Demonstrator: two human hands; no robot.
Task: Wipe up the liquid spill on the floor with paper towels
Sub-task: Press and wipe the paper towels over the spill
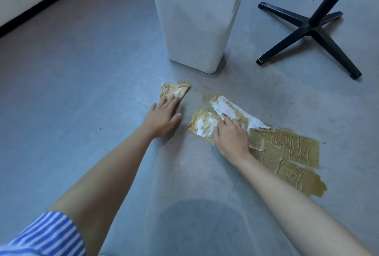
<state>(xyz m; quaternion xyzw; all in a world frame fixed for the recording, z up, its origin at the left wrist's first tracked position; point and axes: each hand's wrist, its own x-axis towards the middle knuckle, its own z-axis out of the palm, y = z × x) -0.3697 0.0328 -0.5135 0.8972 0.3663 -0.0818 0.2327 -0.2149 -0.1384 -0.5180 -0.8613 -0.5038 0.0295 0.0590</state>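
Two hands rest on the grey floor (pixel 82 71), well apart from each other and both uncurled. Left hand (pixel 164 116): fingers straight, tips pressing on a folded, brown-stained paper towel (pixel 176 89) that lies near the base of the white bin (pixel 196 20), on its near side. Right hand (pixel 231 134): fingers relaxed, pressing down on two overlapping, partly stained towel strips (pixel 229 109). Fully soaked towel sheets (pixel 287 149) lie flat to the right of that hand, touching the strips. Brown liquid (pixel 319 189) shows past their near right edge, and a faint smear (pixel 205 98) lies between the folded towel and the strips. A black cross-shaped table base (pixel 311 30) stands right of the bin. Open floor extends left toward the black baseboard (pixel 41 6) and between the forearms.
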